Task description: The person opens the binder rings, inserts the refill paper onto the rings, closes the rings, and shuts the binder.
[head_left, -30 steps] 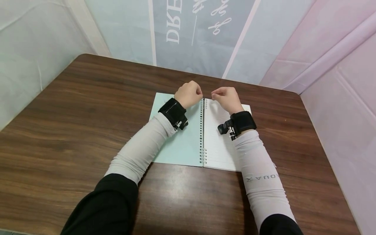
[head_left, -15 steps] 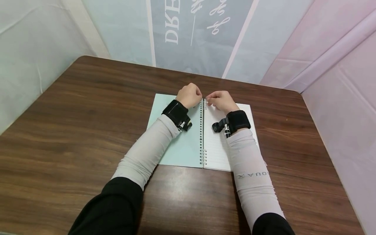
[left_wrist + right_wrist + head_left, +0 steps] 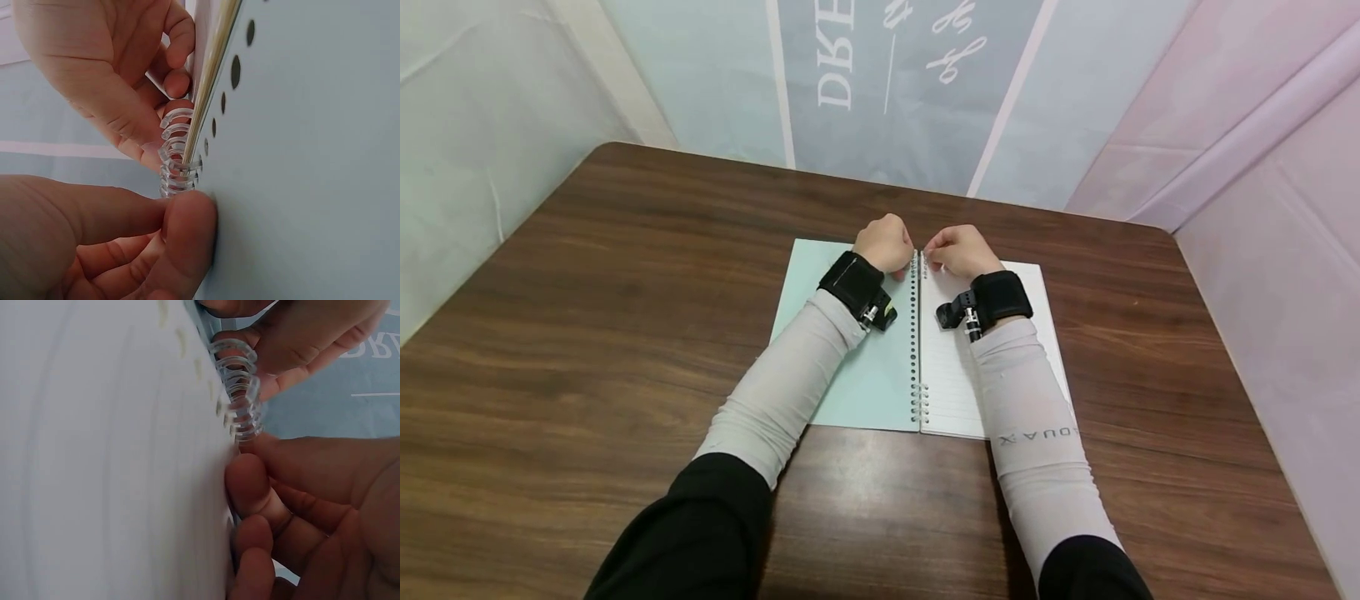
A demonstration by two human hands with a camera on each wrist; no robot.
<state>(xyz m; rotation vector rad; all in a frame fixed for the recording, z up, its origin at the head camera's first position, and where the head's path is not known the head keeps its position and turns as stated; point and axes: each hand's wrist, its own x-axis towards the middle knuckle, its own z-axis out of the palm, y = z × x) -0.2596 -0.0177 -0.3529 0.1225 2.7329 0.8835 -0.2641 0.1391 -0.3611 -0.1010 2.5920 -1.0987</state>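
Note:
A loose-leaf notebook lies spread on the table, its mint-green cover (image 3: pixel 857 392) on the left and lined white pages (image 3: pixel 955 383) on the right. Clear plastic binding rings (image 3: pixel 177 134) run through the holes at the far end of its spine. My left hand (image 3: pixel 883 243) pinches one end of these rings between thumb and finger, beside the cover. Across the spine, my right hand (image 3: pixel 964 252) pinches the binding rings (image 3: pixel 240 381) too, its fingers curled against the page edge. The fingertips partly hide the rings.
A second set of clear rings (image 3: pixel 920 402) joins the near end of the spine. Brown wood-grain table (image 3: pixel 625 333) surrounds the notebook. Pale printed curtains (image 3: pixel 917 108) hang beyond the far edge and at both sides. Each wrist wears a black strap (image 3: pixel 1003 296) with a small camera.
My right hand has moved left and slightly down from above the page to the far rings. My left hand has shifted slightly toward the spine. The notebook stays open in place.

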